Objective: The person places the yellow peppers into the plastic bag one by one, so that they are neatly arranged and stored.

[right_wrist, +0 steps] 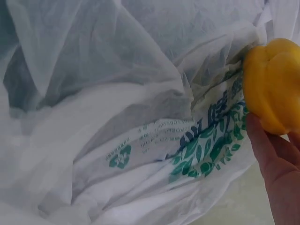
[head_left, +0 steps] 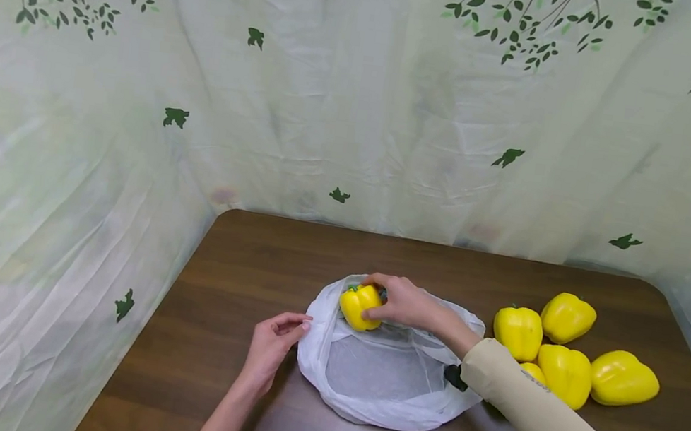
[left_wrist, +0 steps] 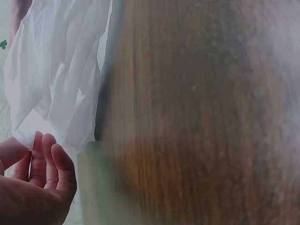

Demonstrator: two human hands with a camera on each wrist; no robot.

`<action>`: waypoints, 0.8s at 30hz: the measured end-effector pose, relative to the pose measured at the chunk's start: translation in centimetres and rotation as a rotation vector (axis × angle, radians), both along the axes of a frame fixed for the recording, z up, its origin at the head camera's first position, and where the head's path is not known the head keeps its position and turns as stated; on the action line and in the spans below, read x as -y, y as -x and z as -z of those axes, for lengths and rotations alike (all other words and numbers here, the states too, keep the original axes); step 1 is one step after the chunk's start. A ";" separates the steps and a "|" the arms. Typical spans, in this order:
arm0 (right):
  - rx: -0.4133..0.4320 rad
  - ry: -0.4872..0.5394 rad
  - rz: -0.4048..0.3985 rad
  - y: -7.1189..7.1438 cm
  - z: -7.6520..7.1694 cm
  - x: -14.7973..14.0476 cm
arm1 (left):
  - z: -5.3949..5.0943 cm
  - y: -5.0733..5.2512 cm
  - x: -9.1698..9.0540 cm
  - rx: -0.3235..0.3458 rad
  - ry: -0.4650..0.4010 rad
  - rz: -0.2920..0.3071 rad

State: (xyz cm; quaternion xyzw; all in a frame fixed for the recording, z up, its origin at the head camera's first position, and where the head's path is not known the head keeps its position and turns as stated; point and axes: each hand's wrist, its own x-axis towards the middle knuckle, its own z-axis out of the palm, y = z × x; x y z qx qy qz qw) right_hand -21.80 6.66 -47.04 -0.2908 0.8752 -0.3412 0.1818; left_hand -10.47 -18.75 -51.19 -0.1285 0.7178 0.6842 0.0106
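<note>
My right hand [head_left: 407,303] grasps a yellow pepper [head_left: 355,306], thumb on the near side and fingers over the far side, and I have it at the far left part of the open mouth of a white plastic bag [head_left: 316,376]. I cannot tell whether the pepper touches the bag. My left hand [head_left: 269,346] pinches the bag's left rim between thumb and fingertips, the other fingers loosely bent. The bag sits on the brown wooden tabletop [head_left: 258,255], its rim spread into a wide round opening, and my right forearm crosses over its right side. Seen from my right wrist, the bag's crumpled plastic carries green leaf printing [right_wrist: 206,145] and a green recycling mark [right_wrist: 120,157]. To the right of the bag, more yellow peppers [head_left: 564,374] lie close together on the tabletop; five show there, one of them partly hidden behind my beige sleeve [head_left: 542,423]. Beyond the tabletop hangs a pale, wrinkled curtain [head_left: 388,121] printed with leafy branches [head_left: 527,23] and scattered dark green shapes [head_left: 508,157].
</note>
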 end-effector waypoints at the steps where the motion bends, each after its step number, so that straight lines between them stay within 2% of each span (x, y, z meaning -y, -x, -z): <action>1: 0.001 0.006 0.002 0.0 0.1 0.0 | 0.0 0.0 -0.1 -0.004 -0.001 -0.001; 6: 0.005 0.037 0.007 -0.1 0.5 0.0 | 0.1 0.1 -0.2 -0.008 0.000 -0.012; 11: 0.036 0.050 0.041 -0.2 0.7 0.0 | 0.2 0.1 -0.1 -0.004 -0.004 -0.018; 24: 0.054 0.069 0.106 -0.3 1.1 -0.2 | 0.3 0.1 -0.1 -0.004 0.006 -0.024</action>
